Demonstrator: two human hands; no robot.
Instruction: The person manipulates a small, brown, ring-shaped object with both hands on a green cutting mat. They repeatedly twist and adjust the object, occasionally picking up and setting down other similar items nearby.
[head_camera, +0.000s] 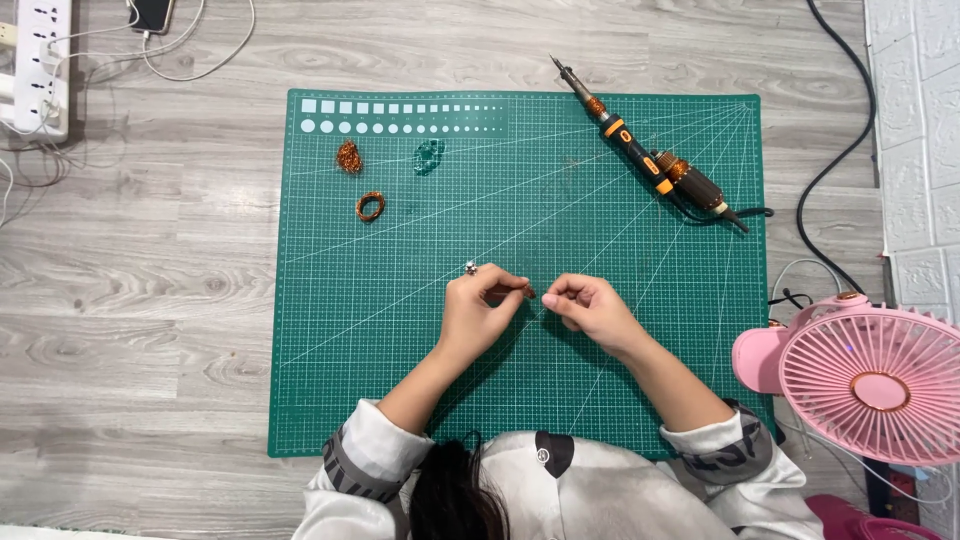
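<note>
While both hands pinch a thin wire, copper coils, soldering iron and fan lie well apart

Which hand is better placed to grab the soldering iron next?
Probably the right hand: the soldering iron lies on its side of the green mat; the left hand sits farther away.

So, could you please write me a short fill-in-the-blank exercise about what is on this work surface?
1. Both hands, left hand and right hand, work over a cutting mat coloured ____.
2. The soldering iron lies near the mat's far ____ corner.
3. The small fan beside the mat is ____ in colour.
4. A copper wire coil lies on the mat, to the ____ of the hands.

Missing words: green; right; pink; left
</note>
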